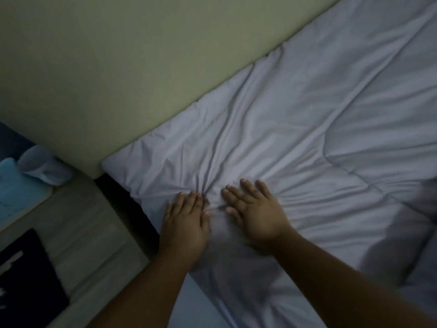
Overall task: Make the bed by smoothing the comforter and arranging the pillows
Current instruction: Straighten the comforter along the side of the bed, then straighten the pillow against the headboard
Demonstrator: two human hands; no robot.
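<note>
Two hands press flat on one wrinkled comforter (307, 114) spread over the bed (191, 301). Open floor (82, 221) lies left of its edge; left hand (184, 223) sits at that edge, right hand (255, 214) just beside, each grip wide, holding nothing. One wall (118, 67) borders the far edge.

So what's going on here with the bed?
A person is making the bed. The left hand and the right hand press flat, side by side, on the pale comforter, near its corner by the beige headboard. Creases fan out from around the fingertips, so the smoothing is not yet done. No pillow is clearly in view; a blurred pale lump at the lower right cannot be made out.
</note>
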